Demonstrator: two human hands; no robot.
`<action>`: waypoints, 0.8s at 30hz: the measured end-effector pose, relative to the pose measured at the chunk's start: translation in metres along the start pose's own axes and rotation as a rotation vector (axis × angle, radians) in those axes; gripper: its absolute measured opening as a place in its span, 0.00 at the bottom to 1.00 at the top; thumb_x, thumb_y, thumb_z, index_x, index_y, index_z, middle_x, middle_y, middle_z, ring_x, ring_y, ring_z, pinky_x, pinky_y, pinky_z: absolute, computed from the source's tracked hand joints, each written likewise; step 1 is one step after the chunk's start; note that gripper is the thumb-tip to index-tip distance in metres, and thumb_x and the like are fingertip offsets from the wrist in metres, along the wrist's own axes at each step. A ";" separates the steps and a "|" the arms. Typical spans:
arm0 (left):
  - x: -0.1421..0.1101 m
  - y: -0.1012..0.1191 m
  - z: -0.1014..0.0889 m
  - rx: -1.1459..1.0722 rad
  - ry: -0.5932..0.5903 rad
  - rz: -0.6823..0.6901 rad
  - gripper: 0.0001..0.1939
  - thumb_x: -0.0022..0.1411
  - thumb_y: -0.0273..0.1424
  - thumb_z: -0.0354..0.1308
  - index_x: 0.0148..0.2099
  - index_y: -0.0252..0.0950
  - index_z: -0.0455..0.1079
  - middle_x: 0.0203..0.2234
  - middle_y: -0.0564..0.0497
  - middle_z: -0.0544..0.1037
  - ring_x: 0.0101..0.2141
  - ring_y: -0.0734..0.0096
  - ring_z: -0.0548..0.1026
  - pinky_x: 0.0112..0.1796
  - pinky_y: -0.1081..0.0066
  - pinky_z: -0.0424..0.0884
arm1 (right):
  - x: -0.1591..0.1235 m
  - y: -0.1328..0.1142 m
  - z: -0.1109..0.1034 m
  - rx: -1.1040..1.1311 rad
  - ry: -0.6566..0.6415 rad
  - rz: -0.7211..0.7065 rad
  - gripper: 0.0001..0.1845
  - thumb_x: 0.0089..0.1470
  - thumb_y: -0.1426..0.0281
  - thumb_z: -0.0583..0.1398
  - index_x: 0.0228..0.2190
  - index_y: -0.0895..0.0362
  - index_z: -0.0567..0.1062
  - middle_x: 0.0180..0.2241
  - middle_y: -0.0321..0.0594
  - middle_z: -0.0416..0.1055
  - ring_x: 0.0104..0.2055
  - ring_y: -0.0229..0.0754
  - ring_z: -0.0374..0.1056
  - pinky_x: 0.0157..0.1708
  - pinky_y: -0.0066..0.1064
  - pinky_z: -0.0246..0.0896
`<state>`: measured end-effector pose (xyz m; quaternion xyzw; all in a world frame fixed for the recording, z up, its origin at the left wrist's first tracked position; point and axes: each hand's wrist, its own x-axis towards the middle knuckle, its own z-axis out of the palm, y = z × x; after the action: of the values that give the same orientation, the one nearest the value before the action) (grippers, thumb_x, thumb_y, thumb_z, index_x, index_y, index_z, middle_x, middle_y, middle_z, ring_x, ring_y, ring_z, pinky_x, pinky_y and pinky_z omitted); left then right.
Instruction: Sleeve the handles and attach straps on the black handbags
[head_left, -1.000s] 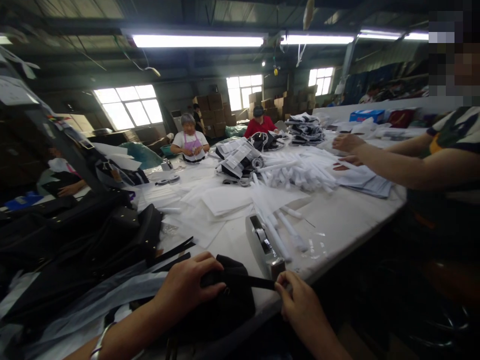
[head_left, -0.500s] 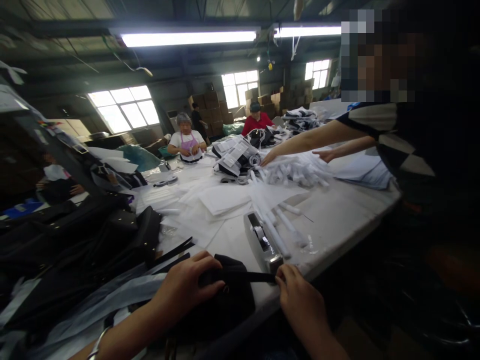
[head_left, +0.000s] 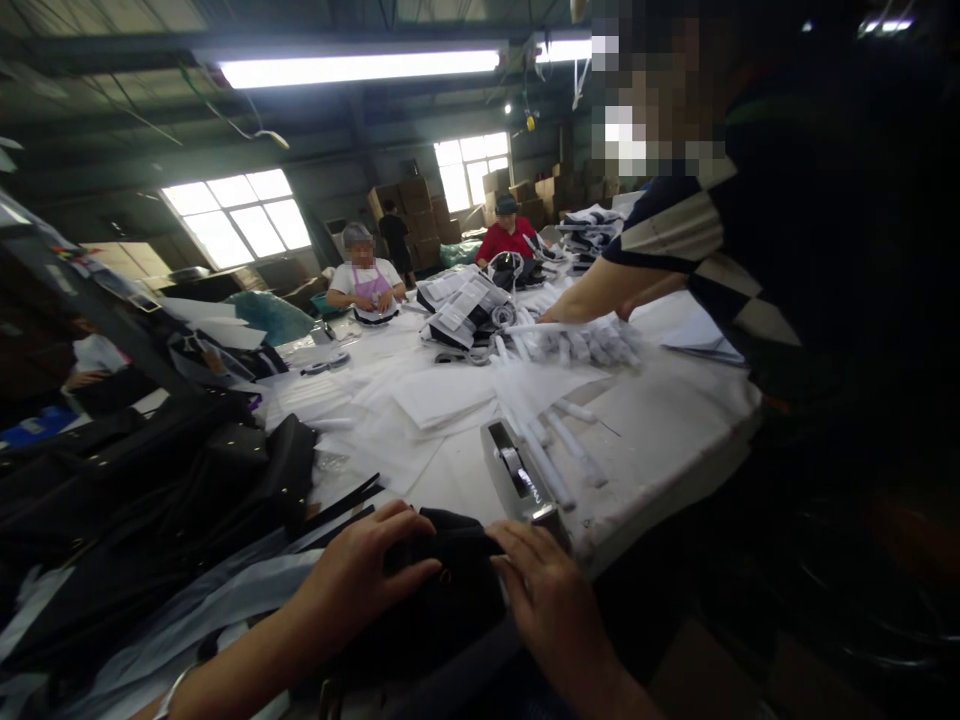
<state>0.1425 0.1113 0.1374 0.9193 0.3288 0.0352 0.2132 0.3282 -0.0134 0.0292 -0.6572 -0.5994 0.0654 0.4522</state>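
Observation:
A black fabric bag [head_left: 442, 610] sits in front of me at the table's near edge, dark enough that its details are hard to make out. My left hand [head_left: 382, 565] is closed on the bag's upper left part, thumb beside a small metal ring. On the right upper edge of the same bag, my right hand [head_left: 544, 590] has its fingers bent over the fabric. The strap is hidden by the fingers or lost in the dark cloth. Just beyond my right hand stands a grey tape dispenser [head_left: 517, 470].
Black bags [head_left: 202, 480] are heaped at the left. White rolled tubes [head_left: 547, 450] and white sheets [head_left: 442, 395] lie across the table [head_left: 660, 430]. A co-worker in a checkered sleeve [head_left: 675, 230] leans over the table at right; others sit at the far side.
My right hand has moved left to the bag, from where it held a black strap stretched out by the tape dispenser. The co-worker at right leans farther in over the white tubes.

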 end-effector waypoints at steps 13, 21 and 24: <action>0.012 -0.012 -0.009 -0.427 -0.186 -0.440 0.24 0.53 0.51 0.61 0.37 0.33 0.70 0.26 0.51 0.77 0.29 0.63 0.77 0.27 0.72 0.67 | 0.040 -0.019 0.013 0.507 -0.162 0.262 0.01 0.52 0.70 0.63 0.29 0.54 0.76 0.32 0.35 0.76 0.37 0.42 0.71 0.40 0.30 0.61; 0.022 -0.016 -0.007 -0.427 -0.318 -0.448 0.22 0.51 0.49 0.63 0.31 0.32 0.72 0.22 0.50 0.78 0.26 0.66 0.76 0.27 0.73 0.66 | 0.042 -0.017 0.012 0.593 -0.244 0.306 0.04 0.51 0.68 0.63 0.30 0.55 0.77 0.31 0.35 0.77 0.37 0.41 0.72 0.39 0.29 0.61; 0.024 -0.014 -0.008 -0.421 -0.320 -0.467 0.21 0.50 0.47 0.64 0.30 0.32 0.72 0.21 0.50 0.77 0.24 0.67 0.75 0.27 0.72 0.67 | 0.041 -0.014 0.012 0.642 -0.271 0.315 0.05 0.52 0.67 0.63 0.31 0.55 0.77 0.31 0.35 0.77 0.36 0.41 0.72 0.39 0.28 0.62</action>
<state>0.1518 0.1386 0.1368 0.7491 0.4780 -0.0919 0.4493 0.3217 0.0258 0.0509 -0.5517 -0.4944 0.4047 0.5361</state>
